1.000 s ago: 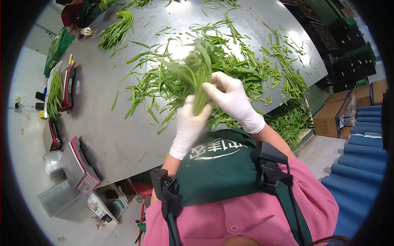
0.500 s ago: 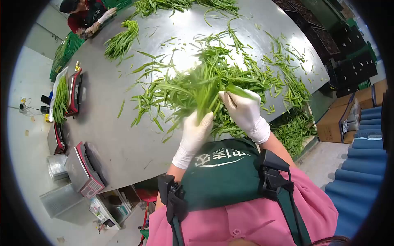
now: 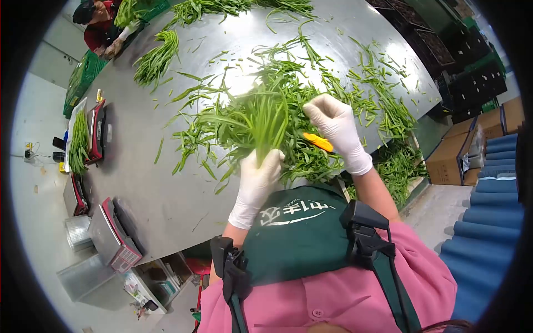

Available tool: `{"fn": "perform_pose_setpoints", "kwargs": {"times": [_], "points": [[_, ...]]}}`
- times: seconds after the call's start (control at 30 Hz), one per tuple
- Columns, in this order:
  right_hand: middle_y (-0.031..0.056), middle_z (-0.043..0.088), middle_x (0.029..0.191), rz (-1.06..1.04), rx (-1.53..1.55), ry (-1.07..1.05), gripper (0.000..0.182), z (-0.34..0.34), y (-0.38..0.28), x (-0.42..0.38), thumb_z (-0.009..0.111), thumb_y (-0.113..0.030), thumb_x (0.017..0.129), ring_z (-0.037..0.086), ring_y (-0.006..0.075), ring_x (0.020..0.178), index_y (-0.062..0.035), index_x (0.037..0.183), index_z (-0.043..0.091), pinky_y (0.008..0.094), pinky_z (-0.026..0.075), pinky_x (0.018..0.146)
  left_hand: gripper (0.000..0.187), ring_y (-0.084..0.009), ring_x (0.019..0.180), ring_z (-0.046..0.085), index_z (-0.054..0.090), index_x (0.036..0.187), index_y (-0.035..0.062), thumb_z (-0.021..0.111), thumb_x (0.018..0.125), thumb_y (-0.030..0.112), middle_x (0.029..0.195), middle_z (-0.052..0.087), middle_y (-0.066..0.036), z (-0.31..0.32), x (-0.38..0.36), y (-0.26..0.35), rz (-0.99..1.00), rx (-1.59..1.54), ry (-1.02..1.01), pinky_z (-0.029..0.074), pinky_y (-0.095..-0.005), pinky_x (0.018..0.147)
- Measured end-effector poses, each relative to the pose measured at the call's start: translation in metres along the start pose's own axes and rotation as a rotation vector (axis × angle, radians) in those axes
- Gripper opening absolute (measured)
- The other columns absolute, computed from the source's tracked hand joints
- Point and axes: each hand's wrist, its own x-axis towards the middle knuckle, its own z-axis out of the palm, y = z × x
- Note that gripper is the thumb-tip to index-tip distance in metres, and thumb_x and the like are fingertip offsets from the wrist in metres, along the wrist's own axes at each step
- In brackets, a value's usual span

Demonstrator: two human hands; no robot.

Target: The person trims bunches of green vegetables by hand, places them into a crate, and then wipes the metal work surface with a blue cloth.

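Note:
My left hand [image 3: 259, 173], in a white glove, is closed round the stem ends of a bunch of water spinach [image 3: 267, 123], whose stalks fan out away from me over the pile. My gloved right hand [image 3: 335, 121] is raised to the right of the bunch, apart from it. Its fingers are curled with thumb and forefinger brought together, and nothing shows between them. Just below that hand an orange-yellow handle-like object [image 3: 318, 141] lies on the loose water spinach [image 3: 222, 133] heaped on the metal table [image 3: 161, 194].
Another bundle of greens [image 3: 157, 58] lies at the far left. Scales [image 3: 119, 238] line the table's left edge, one bearing greens [image 3: 79, 141]. Across the table a person [image 3: 102, 28] handles greens beside green crates. Cut stems [image 3: 369, 105] scatter rightward; cardboard boxes [image 3: 449, 161] stand at right.
My right hand has come away from the bunch, up and right, and the leaf it pinched no longer shows. The orange-yellow object is now uncovered. The person opposite has lifted a bunch of greens.

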Motion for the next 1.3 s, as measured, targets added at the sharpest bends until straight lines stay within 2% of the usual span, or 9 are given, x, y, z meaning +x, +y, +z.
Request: {"fn": "perform_pose_setpoints", "kwargs": {"times": [0.1,0.4,0.53,0.67,0.8,0.83,0.97,1.13,1.3], "points": [[0.0006,0.062,0.077,-0.2,-0.132,0.012,0.028,0.018,-0.019,-0.005,0.074,-0.016,0.085,0.055,0.0053,0.066,-0.0049,0.109,0.065,0.0224,0.046,0.06,0.019,-0.0027,0.055,0.039,0.062,0.095,0.0024,0.062,0.097,0.021,0.067,0.048,0.006,0.004,-0.003,-0.001,0.019,0.08,0.025,0.029,-0.02,0.049],[0.0117,0.066,0.077,-0.44,-0.399,0.443,0.008,-0.023,0.013,0.028,0.068,-0.009,0.086,0.063,0.0222,0.067,-0.0019,0.089,0.065,0.0319,0.049,0.063,0.023,-0.007,0.051,0.052,0.059,0.096,0.002,0.06,0.098,0.025,0.066,0.058,-0.002,-0.005,0.001,-0.004,0.126,0.12,0.223,0.039,-0.0184,0.047],[0.0157,0.069,0.097,-0.119,-1.366,0.495,0.032,-0.085,0.045,0.038,0.07,-0.027,0.084,0.068,0.0252,0.088,-0.0013,0.102,0.066,0.0378,0.053,0.077,0.02,-0.0037,0.047,0.047,0.059,0.099,0.0027,0.055,0.101,0.023,0.063,0.056,0.001,-0.006,0.003,-0.011,0.16,0.219,0.19,0.034,-0.0183,0.043],[0.0184,0.065,0.114,0.075,-0.329,-0.401,0.058,-0.026,0.001,-0.006,0.074,-0.036,0.082,0.066,0.0254,0.098,0.0018,0.123,0.058,0.0354,0.051,0.09,0.015,-0.0224,0.055,0.061,0.06,0.103,0.0055,0.061,0.096,0.019,0.071,0.066,-0.01,0.0,0.012,-0.017,0.335,0.722,0.219,0.047,-0.0308,0.052],[0.011,0.068,0.106,0.186,0.092,-0.343,0.041,0.045,-0.007,-0.031,0.069,-0.026,0.088,0.063,0.0146,0.098,0.0009,0.117,0.062,0.0302,0.049,0.09,0.022,-0.0373,0.073,0.066,0.059,0.109,0.0078,0.065,0.092,0.02,0.081,0.068,-0.018,0.004,0.01,-0.017,0.672,1.046,0.111,0.053,-0.0383,0.066],[0.0071,0.067,0.106,0.232,0.162,-0.381,0.036,0.047,0.001,-0.023,0.066,-0.024,0.091,0.061,0.0122,0.096,-0.0003,0.117,0.063,0.0282,0.049,0.089,0.026,-0.0303,0.082,0.069,0.057,0.112,0.0043,0.061,0.094,0.021,0.09,0.07,-0.015,0.007,0.004,-0.011,0.338,1.108,0.152,0.053,-0.0349,0.072],[0.0058,0.067,0.101,0.18,0.123,-0.632,0.036,0.046,-0.012,-0.015,0.06,-0.026,0.096,0.06,0.0115,0.091,-0.0001,0.12,0.063,0.0283,0.05,0.082,0.048,-0.016,0.087,0.062,0.049,0.129,0.0018,0.064,0.095,0.031,0.095,0.063,-0.004,-0.012,-0.001,-0.007,-0.031,0.326,-0.221,0.049,-0.028,0.076],[0.0057,0.067,0.099,0.397,0.183,-0.714,0.038,0.039,-0.035,-0.014,0.061,-0.028,0.096,0.063,0.0113,0.085,0.0,0.121,0.062,0.0251,0.053,0.073,0.036,-0.0073,0.068,0.051,0.05,0.119,0.0026,0.062,0.097,0.028,0.083,0.056,-0.001,0.001,-0.004,0.0,0.015,0.004,-0.205,0.042,-0.022,0.06],[0.0065,0.067,0.088,0.042,-0.117,-0.463,0.034,0.027,-0.008,-0.015,0.066,-0.023,0.091,0.065,0.01,0.079,-0.0004,0.117,0.063,0.0244,0.053,0.071,0.021,-0.0041,0.052,0.038,0.051,0.107,0.0071,0.06,0.099,0.024,0.072,0.048,0.002,0.003,-0.002,0.001,0.036,0.032,-0.087,0.029,-0.0191,0.044]]}}
